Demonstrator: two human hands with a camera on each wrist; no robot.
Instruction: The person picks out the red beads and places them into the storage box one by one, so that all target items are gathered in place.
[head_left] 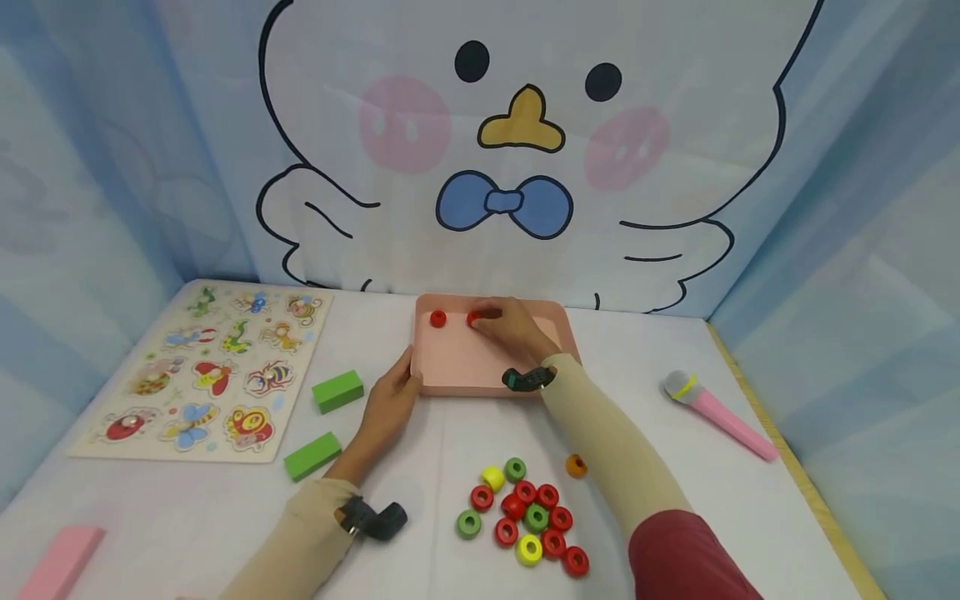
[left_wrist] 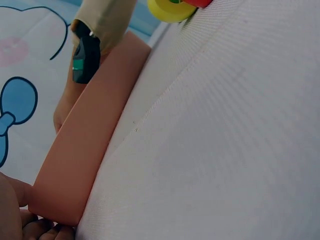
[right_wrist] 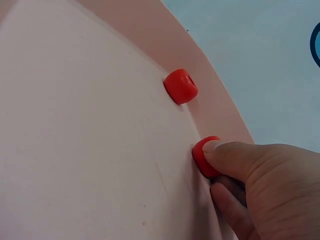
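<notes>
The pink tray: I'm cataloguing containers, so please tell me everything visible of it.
The pink tray is shallow and roughly rectangular, with rounded corners, low walls and a smooth, plastic-looking surface. It lies flat, open side up, on the white tabletop, near the cartoon backdrop. One red bead sits free by its far wall; right of that, the right grip pinches a second red bead. The left grip holds its near left corner.
</notes>
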